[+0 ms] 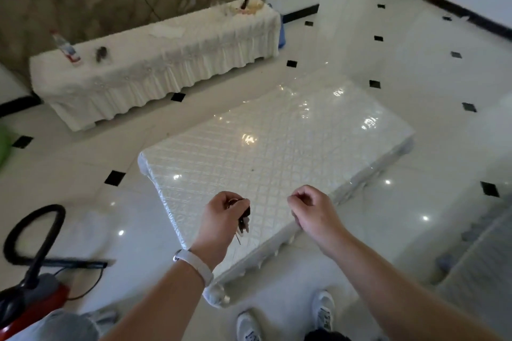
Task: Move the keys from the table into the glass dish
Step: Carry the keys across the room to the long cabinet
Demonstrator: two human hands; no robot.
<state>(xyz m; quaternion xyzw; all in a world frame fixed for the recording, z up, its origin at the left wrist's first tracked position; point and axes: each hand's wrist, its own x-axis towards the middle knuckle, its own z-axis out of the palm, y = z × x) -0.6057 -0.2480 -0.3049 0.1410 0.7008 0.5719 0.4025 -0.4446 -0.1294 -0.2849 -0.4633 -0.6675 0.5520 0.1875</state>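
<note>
My left hand (221,216) is closed on a bunch of keys (243,220), which dangles below the fingers over the near end of the low white quilted table (277,147). A white band is on that wrist. To the right, my right hand (310,207) hangs above the table's near edge with its fingers curled in and nothing in them. On the long cloth-covered bench (166,63) by the far wall stands a small clear glass object (102,53); it is blurred, and I cannot tell whether it is the glass dish.
A plastic bottle (66,47) stands at the bench's left end and some items lie at its right end. A red vacuum cleaner with a black hose (30,271) sits on the floor at the lower left. Glossy white tiles surround the table. My white shoes show at the bottom.
</note>
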